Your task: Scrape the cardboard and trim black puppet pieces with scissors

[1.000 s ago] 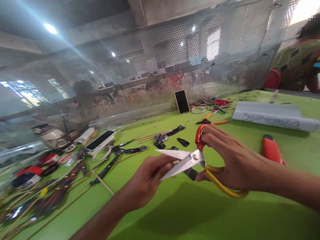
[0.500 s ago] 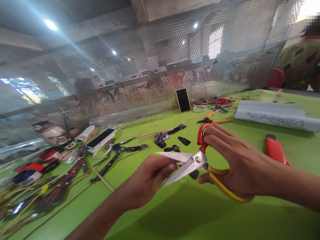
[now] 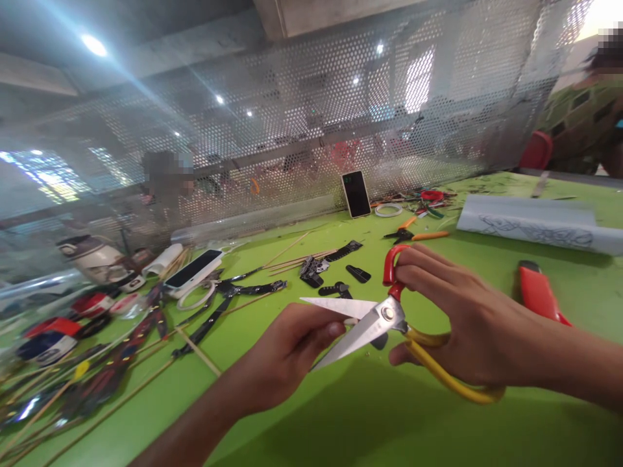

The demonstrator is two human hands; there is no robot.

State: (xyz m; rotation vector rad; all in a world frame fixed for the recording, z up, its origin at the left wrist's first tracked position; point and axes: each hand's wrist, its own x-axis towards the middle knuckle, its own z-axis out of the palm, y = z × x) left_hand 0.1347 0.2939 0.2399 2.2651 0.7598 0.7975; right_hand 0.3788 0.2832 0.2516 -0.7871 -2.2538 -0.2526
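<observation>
Head view. Right hand (image 3: 479,324): fingers at the red loop, thumb at the yellow, gripping steel-bladed scissors with red and yellow handles (image 3: 388,314), above the near centre of the bright green table (image 3: 413,428); blades spread wider than a second ago, so no cut is closing. Left hand (image 3: 287,353): narrow pinch on a small pale piece (image 3: 350,320), mostly hidden, just beside the blades; pinch unchanged. Farther: flat black tapered piece (image 3: 358,274), unmoved. Right: red tool with black end (image 3: 538,292).

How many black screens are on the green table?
2: an upright screen in front of the mesh panel, and a lying screen toward the picture's left. More may be hidden.
</observation>
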